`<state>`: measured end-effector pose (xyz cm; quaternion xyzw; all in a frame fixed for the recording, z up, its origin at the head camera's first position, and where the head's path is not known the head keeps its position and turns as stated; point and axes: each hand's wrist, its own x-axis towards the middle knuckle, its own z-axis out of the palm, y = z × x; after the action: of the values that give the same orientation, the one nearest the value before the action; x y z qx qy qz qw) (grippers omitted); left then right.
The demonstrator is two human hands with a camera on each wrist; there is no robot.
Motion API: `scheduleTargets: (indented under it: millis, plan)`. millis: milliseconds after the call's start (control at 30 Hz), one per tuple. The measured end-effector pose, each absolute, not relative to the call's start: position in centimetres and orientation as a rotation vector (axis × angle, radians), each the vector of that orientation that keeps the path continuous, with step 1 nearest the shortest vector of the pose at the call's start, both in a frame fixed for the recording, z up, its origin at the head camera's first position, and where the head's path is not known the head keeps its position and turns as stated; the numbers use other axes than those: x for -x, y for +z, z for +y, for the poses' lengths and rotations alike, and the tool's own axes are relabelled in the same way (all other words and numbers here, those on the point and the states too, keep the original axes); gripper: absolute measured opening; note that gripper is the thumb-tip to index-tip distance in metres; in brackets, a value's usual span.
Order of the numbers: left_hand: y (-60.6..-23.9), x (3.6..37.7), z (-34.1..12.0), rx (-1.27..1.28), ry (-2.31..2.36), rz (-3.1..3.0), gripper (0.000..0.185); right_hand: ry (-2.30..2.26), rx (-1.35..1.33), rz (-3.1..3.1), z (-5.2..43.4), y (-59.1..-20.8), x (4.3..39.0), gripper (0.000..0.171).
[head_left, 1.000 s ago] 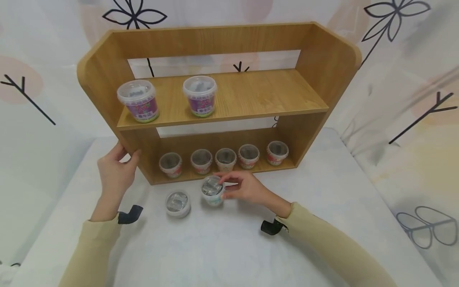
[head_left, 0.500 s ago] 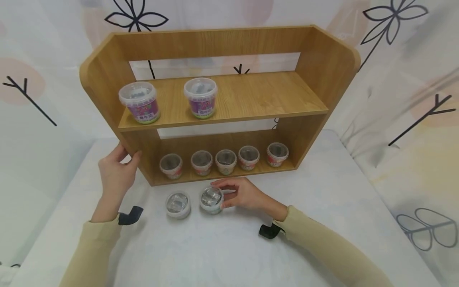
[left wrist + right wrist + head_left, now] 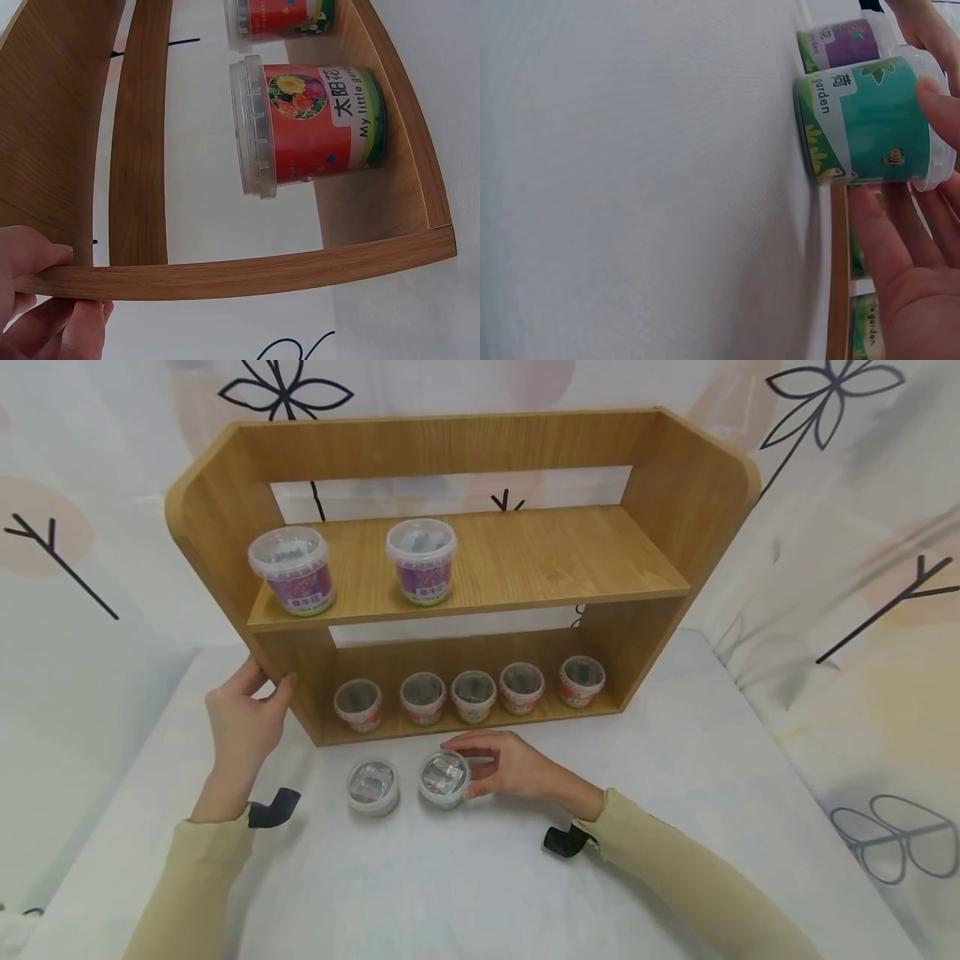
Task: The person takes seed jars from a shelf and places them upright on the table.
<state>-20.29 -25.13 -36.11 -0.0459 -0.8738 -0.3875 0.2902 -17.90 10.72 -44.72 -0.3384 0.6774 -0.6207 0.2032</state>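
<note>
Head view shows the right hand (image 3: 517, 766) cupping a small teal-labelled, clear-lidded plastic tub (image 3: 444, 778) on the white table (image 3: 675, 827); the left hand (image 3: 243, 727) pinches the wooden shelf's (image 3: 525, 552) side; next likely a lift needing firmer grip

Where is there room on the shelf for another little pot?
The upper board of the wooden shelf is bare to the right of the two purple tubs. The bottom row is crowded with five small pots; the only gap there is beside the left wall.
</note>
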Motion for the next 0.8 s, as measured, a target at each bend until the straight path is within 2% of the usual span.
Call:
scheduleTargets:
  millis: [267,800]
  plan:
    - [-36.1,20.3,-25.1,0.116,-1.031,-2.336,0.041,-1.61,1.032,2.032,11.0,-44.0,18.0,0.073]
    - [-36.3,20.4,-25.2,0.124,-1.019,-2.331,0.042,-1.572,1.077,2.234,11.9,-39.6,17.7,0.061]
